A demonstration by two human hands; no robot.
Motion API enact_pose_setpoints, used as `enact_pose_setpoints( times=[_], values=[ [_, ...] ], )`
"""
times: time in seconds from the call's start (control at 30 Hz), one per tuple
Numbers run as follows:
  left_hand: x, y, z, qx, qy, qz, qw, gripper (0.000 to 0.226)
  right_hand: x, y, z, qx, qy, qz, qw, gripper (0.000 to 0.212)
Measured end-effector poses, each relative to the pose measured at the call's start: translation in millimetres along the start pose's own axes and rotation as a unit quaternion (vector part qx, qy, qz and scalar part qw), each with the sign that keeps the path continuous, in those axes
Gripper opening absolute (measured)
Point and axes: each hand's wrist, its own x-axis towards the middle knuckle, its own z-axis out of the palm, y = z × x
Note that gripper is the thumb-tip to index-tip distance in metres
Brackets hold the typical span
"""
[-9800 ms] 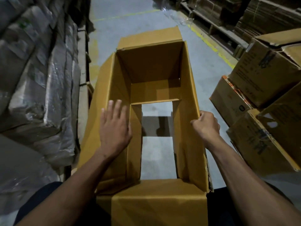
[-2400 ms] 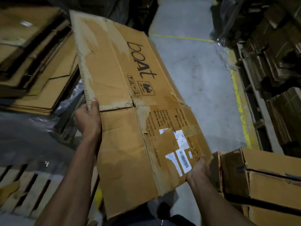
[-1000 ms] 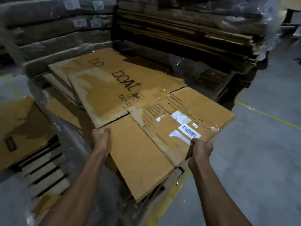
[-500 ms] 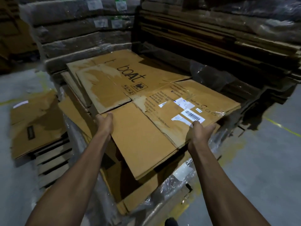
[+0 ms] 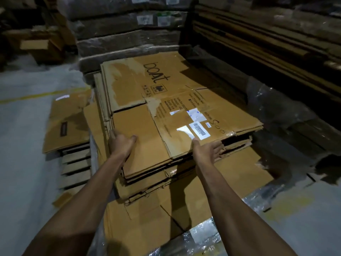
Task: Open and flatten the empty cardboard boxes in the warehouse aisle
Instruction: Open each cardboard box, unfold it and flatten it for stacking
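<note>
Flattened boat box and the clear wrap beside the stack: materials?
Flattened boat box: corrugated cardboard, matte brown, going by its layered edges and torn facing paper. Clear wrap: likely thin plastic film, glossy, crinkled, see-through.

**Flattened box on the stack**

The flattened cardboard box (image 5: 147, 111) lies flat on top of a stack of flattened cardboard (image 5: 166, 204). It is brown, scuffed, printed "boAt", with white labels and a barcode sticker near its right edge.
</note>
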Motion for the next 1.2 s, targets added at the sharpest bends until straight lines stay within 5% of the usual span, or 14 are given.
enact_pose_setpoints(
  times=[0.2, 0.5, 0.87, 1.2],
  values=[
    [-19.6, 2.2, 13.3, 0.279, 0.022, 0.127, 0.952, 0.068, 7.9, -4.3, 21.3, -0.061, -0.01, 0.013, 0.998, 0.102],
    [-24.4, 5.1, 13.7, 0.334, 0.03, 0.13, 0.933, 0.066, 2.9, -1.9, 12.4, -0.102, -0.012, -0.008, 0.995, 0.103],
    [-93.2, 5.0, 11.1, 0.305, -0.06, 0.278, 0.909, 0.054, -75.7, 62.2, -41.7, -0.153, 0.02, -0.148, 0.977, 0.071],
    [-212.7, -18.6, 33.6, 0.255, -0.256, 0.474, 0.803, 0.06, -228.2, 181.3, -90.4, -0.123, 0.209, 0.055, 0.969, 0.063]
  ],
)
